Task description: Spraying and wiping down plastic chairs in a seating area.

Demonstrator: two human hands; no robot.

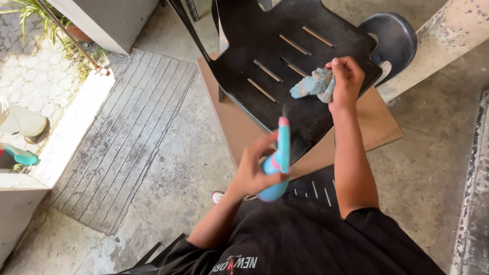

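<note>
cloth and spray bottle over the black chair

cloth [316, 84] sits bunched in your right hand [345, 81], fingers closed tight round it, pressed on the slotted black plastic chair [285, 51] near its right edge. your left hand [254, 170] wraps a blue spray bottle [277, 163] with a pink tip, fingers curled shut around its body, held above the chair's near edge. the chair rests on a brown board [379, 125] over the concrete floor [168, 168].

A teal spray bottle [277, 163] with a pink nozzle tip is held upright near the middle of the scene, its rounded blue base lowest. Farther off and to the right, a crumpled blue-grey cloth [314, 85] is pressed against the slotted seat of a black plastic chair [265, 46] that lies tipped over.
</note>
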